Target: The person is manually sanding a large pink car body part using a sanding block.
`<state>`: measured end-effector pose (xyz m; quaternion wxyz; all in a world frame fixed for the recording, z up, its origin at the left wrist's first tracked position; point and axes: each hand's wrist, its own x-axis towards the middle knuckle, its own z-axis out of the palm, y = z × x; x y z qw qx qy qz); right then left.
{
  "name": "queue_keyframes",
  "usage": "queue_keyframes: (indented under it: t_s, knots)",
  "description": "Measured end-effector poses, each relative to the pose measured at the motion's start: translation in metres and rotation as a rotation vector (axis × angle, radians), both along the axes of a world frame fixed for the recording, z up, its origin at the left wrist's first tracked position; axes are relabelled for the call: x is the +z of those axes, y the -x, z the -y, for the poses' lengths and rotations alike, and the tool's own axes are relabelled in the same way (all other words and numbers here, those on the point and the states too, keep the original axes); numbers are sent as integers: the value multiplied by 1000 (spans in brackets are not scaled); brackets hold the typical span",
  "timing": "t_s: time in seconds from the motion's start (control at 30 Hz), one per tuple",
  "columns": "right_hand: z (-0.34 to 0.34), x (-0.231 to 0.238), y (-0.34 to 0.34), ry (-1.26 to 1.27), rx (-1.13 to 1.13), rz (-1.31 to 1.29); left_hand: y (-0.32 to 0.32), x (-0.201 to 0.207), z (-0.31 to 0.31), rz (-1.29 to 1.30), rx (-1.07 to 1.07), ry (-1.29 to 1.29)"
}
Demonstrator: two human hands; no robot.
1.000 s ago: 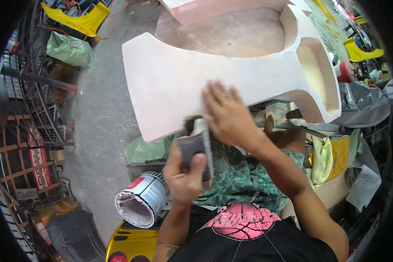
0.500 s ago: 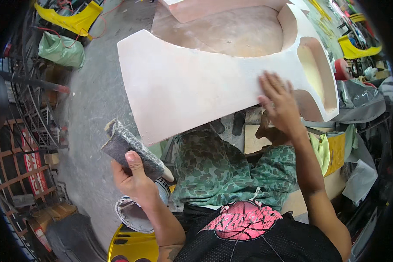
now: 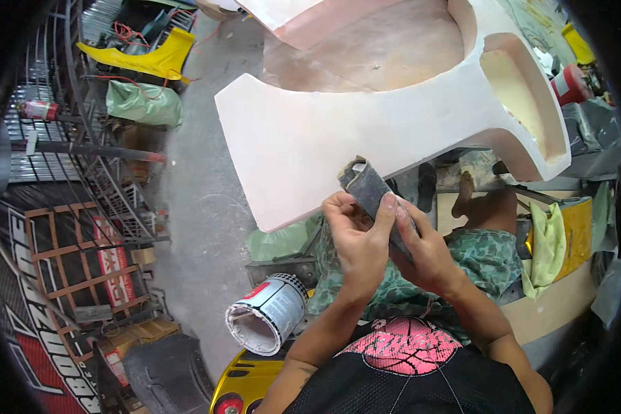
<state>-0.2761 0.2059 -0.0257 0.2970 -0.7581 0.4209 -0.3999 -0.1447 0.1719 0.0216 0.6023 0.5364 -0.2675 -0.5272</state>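
Observation:
In front of my lap, both hands grip a folded piece of dark grey sandpaper (image 3: 370, 190). It looks wrapped into a flat pad, its far end curling open; whether a block sits inside I cannot tell. My left hand (image 3: 360, 238) pinches its left side with the thumb on top, and my right hand (image 3: 424, 245) is closed round its lower right part. Just beyond lies a large, smooth, pale pinkish-white panel (image 3: 310, 145), shaped like a car fender with a wide curved cut-out. The pad's far end overlaps the panel's near edge from my viewpoint; contact is unclear.
An open paint can (image 3: 272, 310) lies tilted at my left, above a yellow moulded part (image 3: 245, 383). A yellow fender (image 3: 148, 56) and a green sack (image 3: 145, 103) lie far left by metal racks. A lime cloth (image 3: 548, 245) hangs at my right.
My right hand has left the panel's surface and come back to take hold of the sandpaper. My left hand has carried the sandpaper rightward to the middle. The view has shifted.

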Motion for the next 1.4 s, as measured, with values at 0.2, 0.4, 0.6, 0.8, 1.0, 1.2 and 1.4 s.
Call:
queue_keyframes:
  t_s: [0.2, 0.4, 0.6, 0.8, 1.0, 1.2, 1.4]
  knots:
    - [1, -12, 10, -33, -51, 104, -1, -6, -2, 118, -162, 27]
    - [4, -63, 50, -335, -167, 504, -95, 2, 46, 1395, -298, 202]
    - [13, -48, 70, -563, -195, 1075, -95, -39, 63, 1752, -338, -255]
    - [16, -49, 75, -537, -226, 1172, 19, -46, 86, 1806, -581, 210]
    - [16, -50, 78, -505, -317, 1113, 61, -47, 113, 1677, -684, 497]
    - [14, -47, 77, -500, -283, 1078, -2, -41, 126, 1888, -571, 171]
    - [-2, -52, 67, -577, -60, 1128, -64, -18, 69, 1172, -269, 175]
